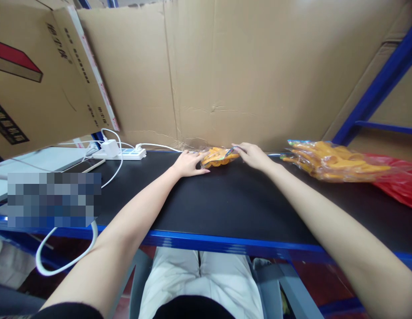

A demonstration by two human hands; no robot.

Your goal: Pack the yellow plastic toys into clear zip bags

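A: Start with the big things. What carries it all?

B: A black bench (232, 199) with a blue front edge, walled at the back by cardboard sheets (245, 66). At the right end lies a pile of yellow goods in clear bags (328, 165), partly over a red bag (402, 186). At the left end sits a white power strip (124, 153) with a charger plugged in.

A: And the thing in hand?

B: A small clear packet of orange-yellow pieces (218, 157), lying on the bench at its far edge, just in front of the cardboard. The left hand (189, 164) rests at its left end, fingers flat and close together against the packet. The right hand (254, 155) is at the right end, fingers seeming to pinch the film there, though the grip is too small to read surely.

A: How would it handle?

B: Light and soft, I judge; the film looks slick and crinkly, the contents loose enough to shift. Holding both ends, or the sealed edge, seems safer than squeezing the middle.

A: Which way does it lie?

B: Its long axis runs left to right, along the back wall, with one end towards each hand. It lies flat.
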